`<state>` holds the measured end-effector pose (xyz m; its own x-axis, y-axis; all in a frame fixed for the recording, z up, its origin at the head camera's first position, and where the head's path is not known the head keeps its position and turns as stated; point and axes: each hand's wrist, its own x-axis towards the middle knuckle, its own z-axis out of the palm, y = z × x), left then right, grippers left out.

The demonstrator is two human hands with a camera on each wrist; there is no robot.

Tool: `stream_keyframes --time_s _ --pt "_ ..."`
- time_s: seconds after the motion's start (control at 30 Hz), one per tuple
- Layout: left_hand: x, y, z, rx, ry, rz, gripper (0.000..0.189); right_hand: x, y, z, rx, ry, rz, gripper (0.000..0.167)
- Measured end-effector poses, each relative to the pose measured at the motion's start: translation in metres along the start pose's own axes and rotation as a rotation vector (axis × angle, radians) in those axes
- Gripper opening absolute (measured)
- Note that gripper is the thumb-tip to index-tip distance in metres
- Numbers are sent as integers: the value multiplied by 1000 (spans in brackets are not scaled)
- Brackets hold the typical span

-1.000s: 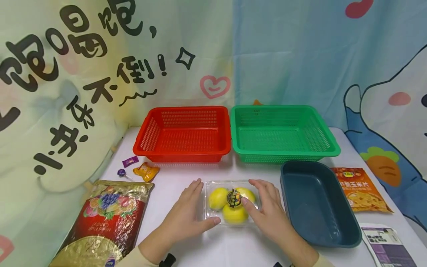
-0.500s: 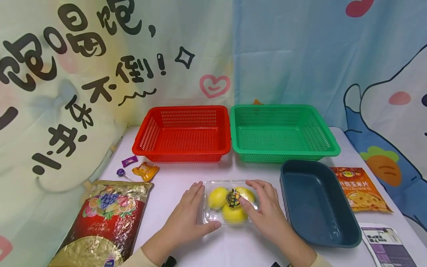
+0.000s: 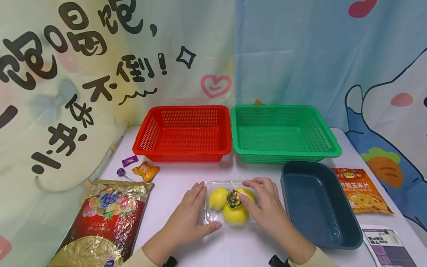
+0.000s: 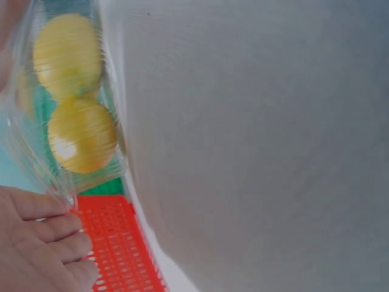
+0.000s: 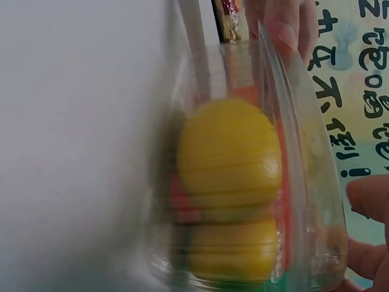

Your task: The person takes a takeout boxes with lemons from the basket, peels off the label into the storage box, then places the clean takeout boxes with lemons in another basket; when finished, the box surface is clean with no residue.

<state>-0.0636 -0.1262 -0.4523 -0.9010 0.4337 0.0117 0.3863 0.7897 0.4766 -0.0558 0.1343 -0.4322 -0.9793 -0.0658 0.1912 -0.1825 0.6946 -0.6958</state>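
A clear plastic clamshell box [image 3: 213,218] lies on the table in the middle of the head view. Inside are three yellow lemons [image 3: 235,215], seen through the lid beneath a dark round label [image 3: 234,199]. My left hand [image 3: 186,215] rests along the box's left side, fingers extended near the far corner and thumb near the front corner. Over the right part of the lid is my right hand [image 3: 268,205], its thumb by the label and its fingers slightly bent toward the far edge. Both wrist views show the lemons from the side, through blurry plastic.
Behind the box stand a red basket [image 3: 186,152] and a green basket [image 3: 290,152]. A dark blue bin [image 3: 320,207] is close on the right, with an orange snack bag [image 3: 363,191] beyond. At left lie a candy bag [image 3: 103,222], an orange-wrapped snack [image 3: 146,171] and a lollipop [image 3: 121,172].
My right hand has shifted slightly left across the lid, its thumb staying by the label. My left hand has edged slightly right against the box, which stays in place.
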Motion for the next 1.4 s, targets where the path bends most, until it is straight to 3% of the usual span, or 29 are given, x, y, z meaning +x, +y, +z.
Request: stream_keyframes --time_s 0.3,0.53,1.03,1.4 --pt "0 0 0 3 -1 5 112 17 -11 0 -158 -4 -94 20" --pt "0 0 0 10 -2 18 111 22 -10 5 -207 11 -137 15" --pt "-1 1 -1 18 -14 4 112 25 -7 10 -205 15 -111 9" --pt "0 0 0 23 -15 5 113 30 -9 14 -158 -25 -25 7"
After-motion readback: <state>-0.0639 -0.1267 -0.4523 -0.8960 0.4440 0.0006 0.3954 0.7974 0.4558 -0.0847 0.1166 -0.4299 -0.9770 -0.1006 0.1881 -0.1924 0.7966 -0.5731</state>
